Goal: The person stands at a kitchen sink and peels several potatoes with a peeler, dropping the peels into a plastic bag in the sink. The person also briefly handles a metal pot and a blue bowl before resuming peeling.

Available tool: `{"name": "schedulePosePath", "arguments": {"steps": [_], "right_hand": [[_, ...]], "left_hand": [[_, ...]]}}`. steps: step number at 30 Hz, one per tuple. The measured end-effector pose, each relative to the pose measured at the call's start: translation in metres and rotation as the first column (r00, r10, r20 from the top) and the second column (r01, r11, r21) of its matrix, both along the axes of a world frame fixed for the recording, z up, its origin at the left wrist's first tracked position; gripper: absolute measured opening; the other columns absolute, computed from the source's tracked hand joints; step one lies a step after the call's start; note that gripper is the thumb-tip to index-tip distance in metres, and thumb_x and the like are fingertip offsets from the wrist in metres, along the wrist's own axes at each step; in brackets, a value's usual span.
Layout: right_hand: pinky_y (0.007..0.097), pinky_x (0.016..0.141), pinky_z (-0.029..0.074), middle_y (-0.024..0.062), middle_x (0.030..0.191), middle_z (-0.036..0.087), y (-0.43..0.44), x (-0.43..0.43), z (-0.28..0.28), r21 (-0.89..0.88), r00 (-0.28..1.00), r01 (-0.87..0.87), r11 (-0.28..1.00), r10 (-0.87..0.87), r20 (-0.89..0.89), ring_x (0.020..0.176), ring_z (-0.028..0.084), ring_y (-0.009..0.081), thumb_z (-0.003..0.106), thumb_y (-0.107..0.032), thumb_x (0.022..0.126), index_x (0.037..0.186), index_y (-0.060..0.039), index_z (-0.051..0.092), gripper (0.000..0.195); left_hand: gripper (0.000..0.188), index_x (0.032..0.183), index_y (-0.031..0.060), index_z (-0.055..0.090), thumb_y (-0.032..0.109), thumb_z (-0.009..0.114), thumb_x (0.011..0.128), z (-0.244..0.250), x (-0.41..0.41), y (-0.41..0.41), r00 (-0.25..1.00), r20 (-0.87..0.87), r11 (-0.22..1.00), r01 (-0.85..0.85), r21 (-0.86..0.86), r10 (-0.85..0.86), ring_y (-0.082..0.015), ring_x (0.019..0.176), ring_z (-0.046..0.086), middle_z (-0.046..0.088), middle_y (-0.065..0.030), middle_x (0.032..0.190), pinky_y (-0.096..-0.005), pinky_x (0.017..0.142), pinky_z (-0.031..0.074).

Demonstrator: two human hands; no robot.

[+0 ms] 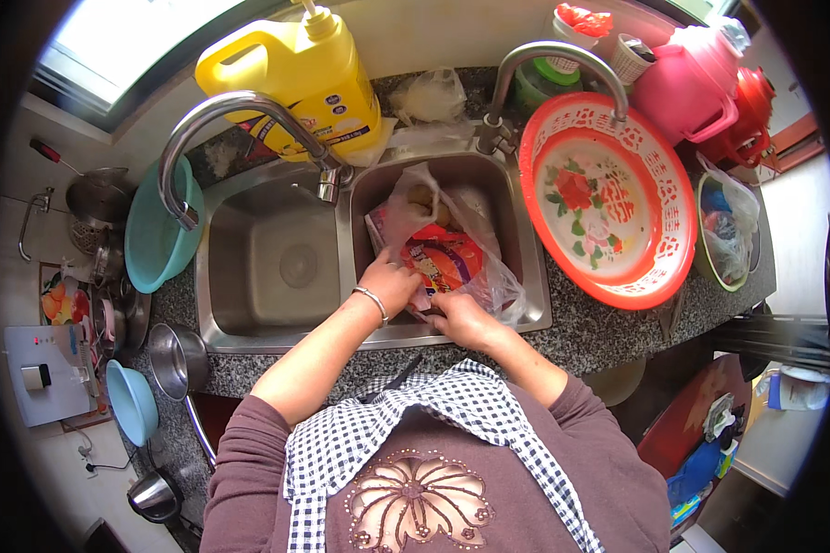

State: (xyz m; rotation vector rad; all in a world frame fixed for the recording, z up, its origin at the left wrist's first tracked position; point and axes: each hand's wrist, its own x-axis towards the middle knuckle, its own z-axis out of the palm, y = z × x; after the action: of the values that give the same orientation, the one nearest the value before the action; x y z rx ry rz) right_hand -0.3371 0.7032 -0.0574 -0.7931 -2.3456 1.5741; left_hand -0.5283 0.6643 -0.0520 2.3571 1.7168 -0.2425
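Note:
Both hands are over the right basin of a steel double sink [536, 304]. My left hand [389, 280], with a bangle at the wrist, has its fingers at the lower left edge of a red and orange printed package [446, 259]. Close beside it, my right hand [465, 321] has thumb and fingers at the package's lower edge; what exactly each hand pinches is partly hidden. A clear plastic bag [415, 197] lies open around the package. Several round yellowish items [425, 197], perhaps potatoes, show through the bag above the package.
Steel faucets [235, 100] [560, 48] arch over the sink. A red-rimmed floral enamel basin [609, 200] leans at the right. A yellow jug [304, 90] stands behind, a teal basin [159, 228] and steel saucepan [178, 359] at left, a pink thermos [685, 83] at back right.

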Motion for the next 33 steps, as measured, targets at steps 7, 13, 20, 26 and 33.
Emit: {"name": "schedulePosePath", "arguments": {"steps": [7, 13, 20, 26, 33], "right_hand": [[0.0456, 0.080, 0.049, 0.0279, 0.092, 0.063, 0.045, -0.022, -0.023, 0.068, 0.938, 0.330, 0.942, -0.335, 0.084, 0.091, 0.061, 0.0429, 0.062, -0.013, 0.081, 0.097, 0.0041, 0.059, 0.024], [0.0481, 0.083, 0.047, 0.0284, 0.100, 0.060, 0.053, -0.045, -0.035, 0.113, 0.976, 0.122, 0.986, -0.139, 0.165, 0.100, 0.057, 0.0441, 0.061, -0.008, 0.079, 0.103, 0.0047, 0.057, 0.028], [0.0470, 0.082, 0.048, 0.0279, 0.100, 0.062, 0.100, -0.056, -0.060, 0.266, 0.880, 0.420, 0.868, -0.461, 0.113, 0.098, 0.059, 0.0428, 0.057, -0.005, 0.081, 0.102, 0.0032, 0.059, 0.023], [0.0457, 0.083, 0.049, 0.0243, 0.099, 0.064, 0.123, -0.082, -0.092, 0.483, 0.811, 0.272, 0.832, -0.469, 0.350, 0.094, 0.062, 0.0396, 0.057, -0.009, 0.082, 0.102, -0.0050, 0.064, 0.022], [0.0442, 0.087, 0.050, 0.0186, 0.105, 0.066, 0.133, -0.111, -0.112, 0.355, 0.748, 0.166, 0.920, -0.353, 0.562, 0.100, 0.063, 0.0360, 0.049, -0.016, 0.087, 0.108, -0.0134, 0.067, 0.028]], "left_hand": [[0.049, 0.138, 0.0161, 0.039, 0.024, 0.049, 0.090, 0.007, -0.010, 0.019, 0.864, -0.127, 0.844, -0.503, -0.184, 0.487, -0.0338, 0.071, 0.067, 0.068, -0.0181, 0.079, -0.0472, 0.071, 0.051], [0.061, 0.141, 0.0133, 0.033, 0.024, 0.058, 0.087, 0.007, -0.012, 0.054, 0.753, 0.191, 0.773, -0.586, -0.243, 0.630, -0.0405, 0.079, 0.066, 0.067, -0.0217, 0.088, -0.0498, 0.072, 0.052], [0.050, 0.128, 0.0069, 0.050, 0.008, 0.061, 0.080, -0.027, -0.005, 0.078, 0.866, 0.329, 0.923, -0.378, -0.065, 0.378, -0.0358, 0.115, 0.054, 0.049, -0.0216, 0.132, -0.0447, 0.094, 0.044], [0.059, 0.136, 0.0095, 0.044, 0.012, 0.059, 0.079, -0.040, -0.031, 0.060, 0.936, 0.018, 0.924, -0.349, 0.158, 0.351, -0.0332, 0.120, 0.050, 0.044, -0.0191, 0.137, -0.0446, 0.095, 0.042], [0.090, 0.139, 0.0054, 0.036, 0.014, 0.081, 0.061, -0.018, -0.049, 0.049, 0.863, 0.297, 0.899, -0.437, 0.034, 0.408, -0.0411, 0.124, 0.043, 0.043, -0.0239, 0.135, -0.0444, 0.103, 0.038]]}}
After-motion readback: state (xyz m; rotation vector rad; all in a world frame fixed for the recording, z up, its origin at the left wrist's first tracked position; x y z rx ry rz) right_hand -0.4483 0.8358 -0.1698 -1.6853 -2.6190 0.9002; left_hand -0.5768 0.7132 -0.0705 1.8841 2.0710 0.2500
